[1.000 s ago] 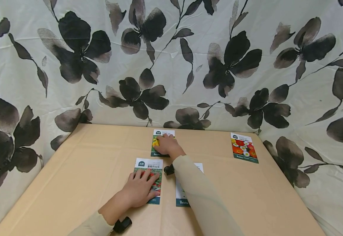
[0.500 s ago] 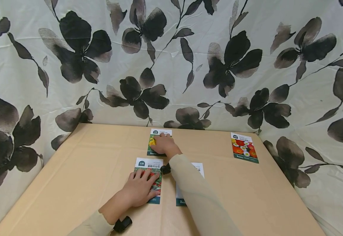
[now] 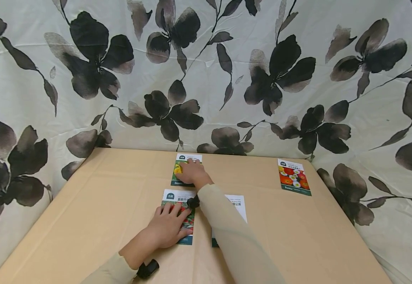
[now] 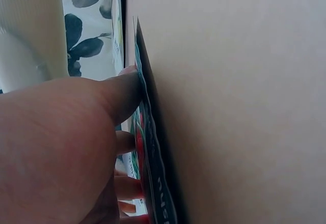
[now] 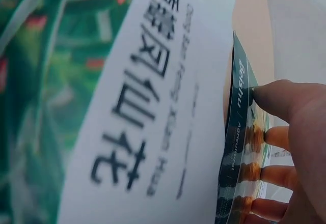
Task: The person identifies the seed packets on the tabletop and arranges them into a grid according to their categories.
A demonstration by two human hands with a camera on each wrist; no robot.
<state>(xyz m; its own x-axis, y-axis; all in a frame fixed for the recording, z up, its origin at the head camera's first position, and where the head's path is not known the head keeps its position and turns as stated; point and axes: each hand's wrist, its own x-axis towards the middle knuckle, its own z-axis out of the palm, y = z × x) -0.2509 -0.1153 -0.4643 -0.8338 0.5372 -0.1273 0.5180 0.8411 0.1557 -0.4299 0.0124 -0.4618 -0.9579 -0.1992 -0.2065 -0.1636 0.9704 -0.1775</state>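
Note:
My left hand [image 3: 164, 228] rests with spread fingers on a seed packet [image 3: 188, 240] with red flowers, at the near middle of the table. In the left wrist view the thumb [image 4: 125, 94] lies on that packet's face [image 4: 153, 158], which is seen nearly edge-on. Reaching further out, my right hand [image 3: 191, 173] presses its fingertips on a seed packet [image 3: 176, 179] with yellow flowers. Its teal lower band [image 5: 238, 107] shows in the right wrist view, thumb and fingers touching the face. The hand hides part of this packet.
Under the right forearm lies a third seed packet [image 3: 239, 205], mostly hidden by the sleeve [image 3: 227, 225]. A packet with red and white flowers [image 3: 293, 177] lies at the table's far right. Floral cloth [image 3: 220, 94] hangs behind the tan table [image 3: 103, 205].
The right hand and the yellow-flower packet have slid left along the far part of the table. More of the third packet's top shows now. The left hand has stayed put.

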